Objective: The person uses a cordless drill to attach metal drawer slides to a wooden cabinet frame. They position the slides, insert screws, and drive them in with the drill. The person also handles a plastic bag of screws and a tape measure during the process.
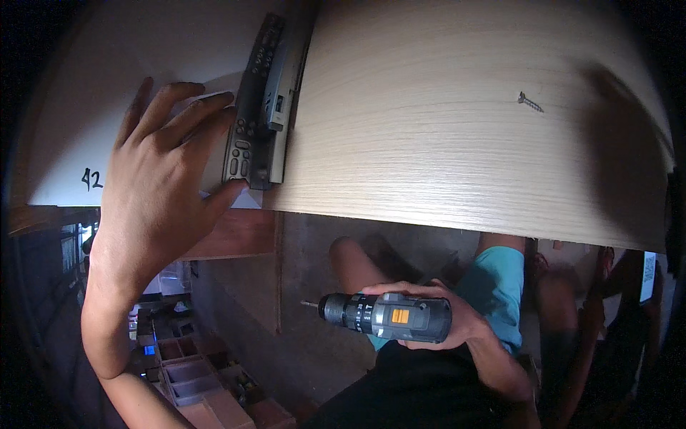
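My left hand (161, 157) lies at the upper left with its fingers spread and bent. Its thumb and fingertips touch the left edge of a long dark strip (239, 154) covered with small oval bumps or holes. Against the strip's right side sits a narrow metal-and-black rail (280, 107), along the seam between a white panel (57, 161) and a light wood-grain board (407, 136). Below the board's near edge, my right hand (457, 314) is closed round a black and grey cordless drill (386, 316), its bit pointing left. What the palm grips is hidden under the drill body.
A loose screw (530, 103) lies on the right part of the wood-grain board. A reddish-brown panel (239, 236) shows beneath the white one. Several bins (187, 379) stand on the floor at lower left. At the far right another person's arm (579, 343) is dimly visible.
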Demonstrator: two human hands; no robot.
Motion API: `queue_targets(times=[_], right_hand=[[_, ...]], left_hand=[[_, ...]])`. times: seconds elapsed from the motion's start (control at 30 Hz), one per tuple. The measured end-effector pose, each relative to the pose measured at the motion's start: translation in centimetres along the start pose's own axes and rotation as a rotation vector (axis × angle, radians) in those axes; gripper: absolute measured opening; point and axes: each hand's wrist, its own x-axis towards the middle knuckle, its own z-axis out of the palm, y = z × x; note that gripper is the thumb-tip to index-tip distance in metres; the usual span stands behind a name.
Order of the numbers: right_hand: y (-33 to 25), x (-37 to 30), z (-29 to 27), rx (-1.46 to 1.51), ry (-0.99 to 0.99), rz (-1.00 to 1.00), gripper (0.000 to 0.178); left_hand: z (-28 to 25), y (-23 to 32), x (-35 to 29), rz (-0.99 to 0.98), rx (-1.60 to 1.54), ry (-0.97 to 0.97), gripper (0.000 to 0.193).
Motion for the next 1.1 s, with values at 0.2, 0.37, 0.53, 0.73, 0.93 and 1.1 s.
queue_targets(times=[0.2, 0.37, 0.53, 0.73, 0.93, 1.1], right_hand=[[-1.6, -0.3, 0.5, 0.053, 0.075, 0.050, 0.081], [-2.5, -0.8, 1.0, 0.032, 0.108, 0.045, 0.081], [-2.6, -2.0, 1.0, 0.220, 0.233, 0.181, 0.089], [1.4, -3.7, 0.9, 0.334, 0.304, 0.173, 0.099], [3.4, -5.3, 1.2, 0.456, 0.309, 0.191, 0.095], [5.3, -5.8, 0.1, 0.606, 0.285, 0.232, 0.075]], left_hand=[[-0.7, 0.4, -0.1, -0.016, -0.029, -0.046, 0.069], [-0.7, -1.2, -0.4, 0.036, -0.135, -0.014, 0.059], [-2.7, -3.1, 1.0, 0.105, -0.329, 0.513, 0.034], [-5.5, 2.4, 4.6, 0.392, -0.683, 0.557, 0.033], [-2.4, 8.2, 11.3, 0.549, -0.695, 0.799, 0.038], [-3.7, 9.5, 12.3, 0.519, -0.815, 0.500, 0.035]])
